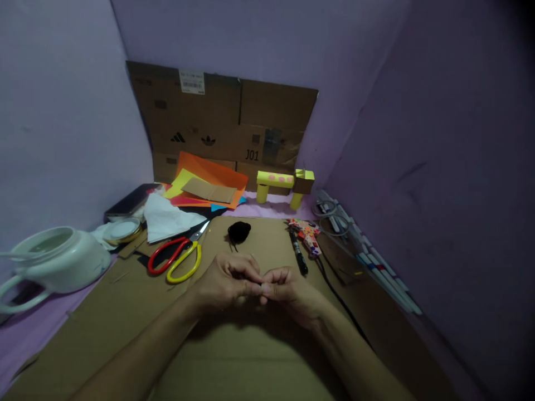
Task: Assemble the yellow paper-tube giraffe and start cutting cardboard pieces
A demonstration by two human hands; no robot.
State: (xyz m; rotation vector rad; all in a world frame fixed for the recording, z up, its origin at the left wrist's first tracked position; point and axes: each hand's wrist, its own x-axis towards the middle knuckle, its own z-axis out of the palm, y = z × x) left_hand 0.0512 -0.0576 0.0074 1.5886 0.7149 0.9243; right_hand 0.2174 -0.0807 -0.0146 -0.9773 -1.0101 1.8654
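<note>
My left hand [229,281] and my right hand [288,292] meet fingertip to fingertip over the cardboard sheet [225,359]. Both pinch at the same spot, and whatever sits between the fingers is too small or too hidden to make out. Just beyond them lies a small black bundle [239,231], perhaps yarn, with a short tail. Left of my left hand rest scissors [173,256] with one red and one yellow handle, blades pointing away. To the right of my right hand is a black marker [298,253].
A white pot [79,262] stands at the left edge. Coloured paper [213,172] and a white cloth [167,217] lie at the back left. A yellow paper-tube figure [278,179] stands at the back. Rolled paper sticks [384,273], a patterned piece [310,239] and a black cord [340,298] lie right.
</note>
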